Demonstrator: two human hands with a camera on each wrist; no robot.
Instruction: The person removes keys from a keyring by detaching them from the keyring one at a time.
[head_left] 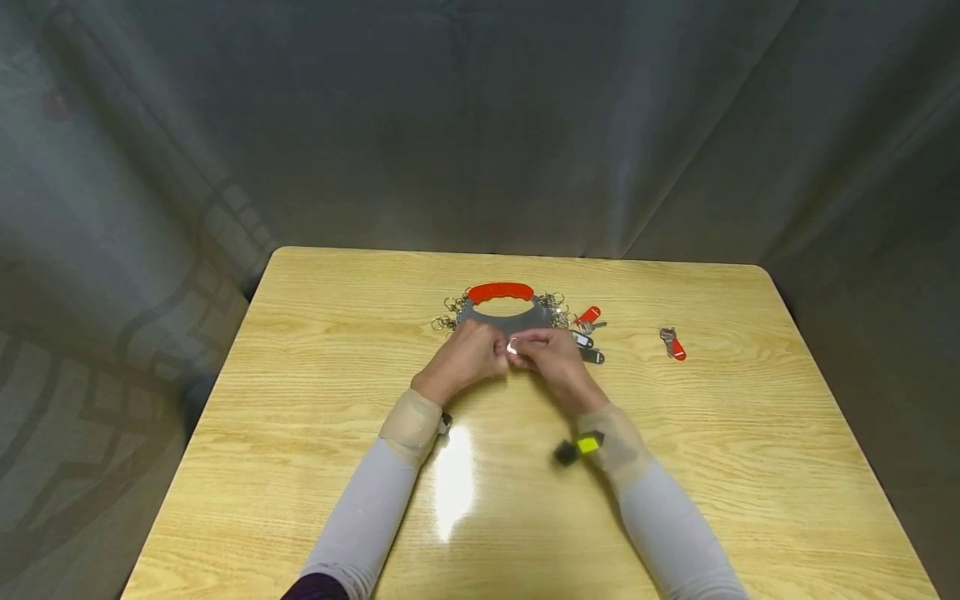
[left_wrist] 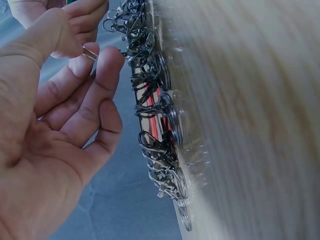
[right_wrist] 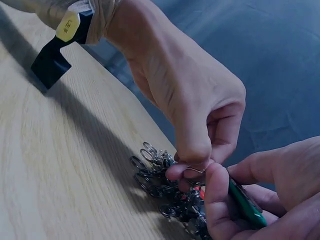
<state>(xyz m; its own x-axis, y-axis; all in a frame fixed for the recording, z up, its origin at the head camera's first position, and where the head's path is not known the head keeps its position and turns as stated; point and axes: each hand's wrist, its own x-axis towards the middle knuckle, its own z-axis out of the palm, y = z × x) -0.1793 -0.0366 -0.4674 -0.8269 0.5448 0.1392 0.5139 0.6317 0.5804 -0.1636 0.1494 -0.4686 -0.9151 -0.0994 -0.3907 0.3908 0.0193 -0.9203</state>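
Near the middle of the table, both hands meet in front of a grey metal key holder (head_left: 517,322) with a red grip (head_left: 501,291). My left hand (head_left: 468,354) pinches a thin metal ring (left_wrist: 90,53) between thumb and fingers. From the right, my right hand (head_left: 551,354) grips a green key tag (right_wrist: 247,205), held close to that ring. Whether the ring is joined to the tag I cannot tell. Clusters of split rings (left_wrist: 160,165) hang along the holder's edge beside the left fingers. The hands cover the holder's front part in the head view.
Right of the holder lie a red key tag (head_left: 590,315) with a key and two dark tags (head_left: 592,356). Farther right, another red tag (head_left: 678,349) lies with its keys (head_left: 667,337). Dark curtains (head_left: 480,133) surround the wooden table (head_left: 315,333).
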